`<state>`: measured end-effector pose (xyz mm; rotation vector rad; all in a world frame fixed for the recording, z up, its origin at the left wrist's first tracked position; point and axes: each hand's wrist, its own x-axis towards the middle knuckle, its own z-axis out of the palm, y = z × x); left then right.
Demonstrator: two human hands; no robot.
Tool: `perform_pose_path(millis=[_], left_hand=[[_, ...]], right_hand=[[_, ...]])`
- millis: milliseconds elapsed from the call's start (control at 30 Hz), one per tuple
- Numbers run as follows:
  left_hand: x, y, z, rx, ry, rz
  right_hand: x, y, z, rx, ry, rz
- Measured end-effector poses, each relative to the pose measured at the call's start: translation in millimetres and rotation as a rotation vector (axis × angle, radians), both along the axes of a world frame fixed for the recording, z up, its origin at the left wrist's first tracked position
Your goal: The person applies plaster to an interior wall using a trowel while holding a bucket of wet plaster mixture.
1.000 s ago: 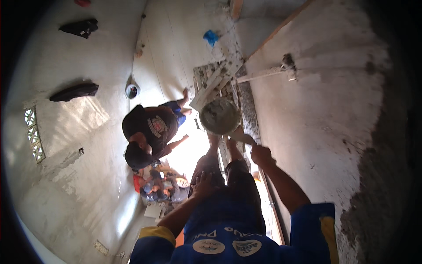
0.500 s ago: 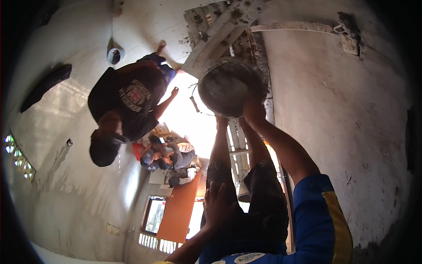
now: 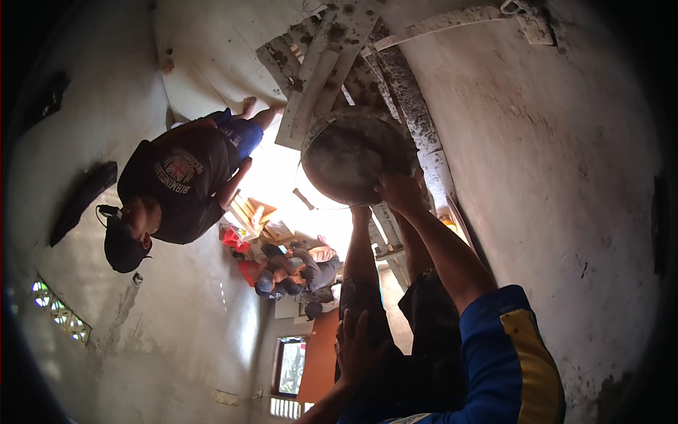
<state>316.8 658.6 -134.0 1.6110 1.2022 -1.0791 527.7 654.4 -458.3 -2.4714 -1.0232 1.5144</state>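
A dark bucket (image 3: 346, 159), its inside coated with grey residue, stands just beyond my feet. My right hand (image 3: 400, 192) is at its near right rim, fingers curled over the edge; the fingertips are hard to make out in the shade. The bucket's wire handle hangs down on the left, with a dark grip (image 3: 304, 198) on it. My left hand (image 3: 355, 348) lies on my left thigh, fingers apart and holding nothing. Dark trousers cover my upper legs, and my lower legs reach toward the bucket.
Stained boards (image 3: 321, 78) lie beyond the bucket, and slats (image 3: 387, 230) show between my legs. A plastered wall (image 3: 537, 184) rises on the right. At left is a person in a dark shirt (image 3: 180, 177); several people (image 3: 296, 272) cluster lower down near an orange panel (image 3: 319, 357).
The view has turned, so the surroundings sit differently in the picture. My right hand has drawn back from over the bucket's inside to its near rim. My left hand stays on the thigh.
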Motion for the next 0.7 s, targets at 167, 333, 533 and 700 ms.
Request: perform_pose_path(millis=[167,333,533,700], left_hand=[[3.4,4.8,1.3,0.038,-0.069,-0.026],[27.8,18.9,13.8,0.067,-0.096,-0.084],[50.5,41.2,45.0,0.102,-0.217,-0.113],[17.3,59.3,49.5,0.144,-0.427,-0.152]], right_hand=[[14.8,-17.3,23.4,0.098,0.004,-0.007],[43.1,-48.4,72.0,0.119,-0.048,0.045],[90.9,-81.1,202.4,0.177,-0.043,0.069],[106.5,-111.5,318.4,0.151,-0.081,0.067]])
